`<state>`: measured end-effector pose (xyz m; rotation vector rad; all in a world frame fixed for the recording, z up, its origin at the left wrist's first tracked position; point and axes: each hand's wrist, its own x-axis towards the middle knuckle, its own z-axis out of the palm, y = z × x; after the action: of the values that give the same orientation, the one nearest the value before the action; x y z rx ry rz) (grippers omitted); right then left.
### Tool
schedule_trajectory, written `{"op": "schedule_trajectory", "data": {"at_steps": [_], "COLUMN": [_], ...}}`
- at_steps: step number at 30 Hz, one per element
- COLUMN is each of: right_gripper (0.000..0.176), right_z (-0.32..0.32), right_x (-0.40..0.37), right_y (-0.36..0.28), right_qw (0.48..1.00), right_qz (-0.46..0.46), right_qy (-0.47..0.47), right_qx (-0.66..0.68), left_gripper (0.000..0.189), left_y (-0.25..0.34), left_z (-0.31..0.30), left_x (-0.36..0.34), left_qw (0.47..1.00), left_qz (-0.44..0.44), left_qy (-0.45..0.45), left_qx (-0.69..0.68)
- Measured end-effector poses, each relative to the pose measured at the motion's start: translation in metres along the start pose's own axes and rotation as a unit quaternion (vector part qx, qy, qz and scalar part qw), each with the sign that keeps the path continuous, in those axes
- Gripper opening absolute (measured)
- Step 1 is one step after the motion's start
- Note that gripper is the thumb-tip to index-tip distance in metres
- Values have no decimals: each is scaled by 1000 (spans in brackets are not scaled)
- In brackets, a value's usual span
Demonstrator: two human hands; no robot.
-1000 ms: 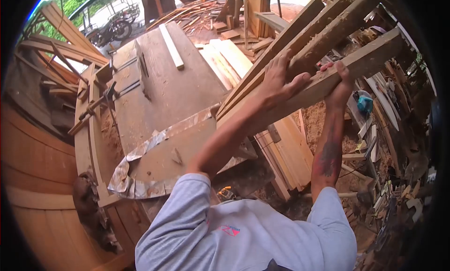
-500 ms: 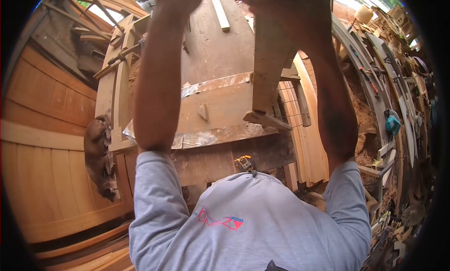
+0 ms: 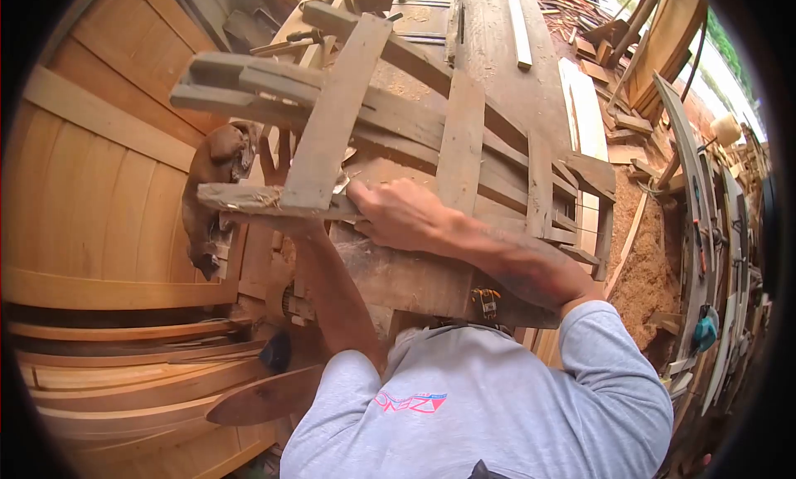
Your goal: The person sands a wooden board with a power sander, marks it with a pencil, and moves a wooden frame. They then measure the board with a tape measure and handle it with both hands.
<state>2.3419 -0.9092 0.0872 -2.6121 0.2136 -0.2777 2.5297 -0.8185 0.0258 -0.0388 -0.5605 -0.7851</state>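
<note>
A rough, weathered slatted wooden frame [image 3: 461, 147] lies slantwise over the workbench [image 3: 398, 273], with long rails joined by several flat crosspieces. My right hand [image 3: 402, 212] is closed round its near rail, just right of the left crosspiece. Below the rail's left part, my left hand [image 3: 286, 218] supports the frame from underneath, its fingers reaching up behind the wood. Part of the left palm is hidden by the rail. Splintered wood shows at the rail's left end.
Panelled wooden doors [image 3: 108, 164] lean at left, beside a brown, sagging object [image 3: 214, 180]. A pale wood strip [image 3: 519, 27] rests on the bench's far part. Sawdust [image 3: 651, 267] covers the ground at right, near a teal power tool [image 3: 706, 331].
My raised arms have come down and toward the left. The slatted frame, partly seen at right before, now lies across the view with both hands on its near rail.
</note>
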Motion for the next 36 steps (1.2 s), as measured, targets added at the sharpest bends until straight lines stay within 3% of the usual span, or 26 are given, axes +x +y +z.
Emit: {"op": "schedule_trajectory", "data": {"at_steps": [4, 12, 13, 15, 16, 17, 18, 19, 20, 22, 25, 27, 28, 30, 33, 35, 36], "right_gripper": [26, 28, 31, 37, 37, 39, 41, 48, 48, 54, 51, 51, 51, 58, 69, 76, 78], "right_z": [81, 141, 145, 154, 152, 144, 133, 115, 91, 50, 1, -23, -33, -38, -32, -21, -14], "right_x": [3, 10, 10, 12, 6, -1, -8, -18, -33, -74, -155, -221, -256, -323, -392, -415, -421], "right_y": [19, 51, 53, 56, 52, 47, 41, 36, 37, 44, 104, 141, 155, 183, 212, 233, 244], "right_qw": [995, 986, 989, 989, 989, 992, 992, 998, 996, 982, 928, 840, 795, 685, 636, 618, 628], "right_qz": [36, 70, 69, 83, 93, 73, 57, 49, 79, 42, 225, 422, 473, 592, 662, 704, 699], "right_qy": [-88, -151, -132, -111, -108, -78, -47, -31, -20, 185, 283, 310, 328, 397, 384, 350, 344], "right_qx": [11, 0, -2, -41, -40, -72, -103, -23, -31, 17, -91, -144, -190, -149, -100, -7, 11], "left_gripper": [108, 93, 91, 81, 74, 65, 73, 87, 97, 105, 123, 127, 116, 111, 101, 72, 72], "left_y": [-12, 7, 21, 51, 74, 93, 113, 132, 158, 164, 172, 172, 155, 122, 95, 97, 97], "left_z": [-67, -136, -146, -160, -162, -160, -160, -162, -173, -154, -185, -237, -238, -231, -229, -236, -250], "left_x": [-59, -132, -137, -137, -150, -152, -149, -140, -131, -87, -24, 18, 33, 49, 52, 46, 45], "left_qw": [994, 969, 941, 746, 677, 600, 612, 612, 610, 597, 661, 679, 671, 655, 633, 637, 631], "left_qz": [-15, -73, -78, -50, -109, -88, -60, -56, -78, -125, -249, -325, -325, -332, -372, -441, -455], "left_qy": [111, 233, 313, 591, 564, 571, 584, 591, 572, 522, 435, 501, 532, 519, 457, 476, 465], "left_qx": [-5, 43, 104, 302, 460, 553, 530, 523, 542, 596, 558, 427, 400, 437, 503, 415, 421]}}
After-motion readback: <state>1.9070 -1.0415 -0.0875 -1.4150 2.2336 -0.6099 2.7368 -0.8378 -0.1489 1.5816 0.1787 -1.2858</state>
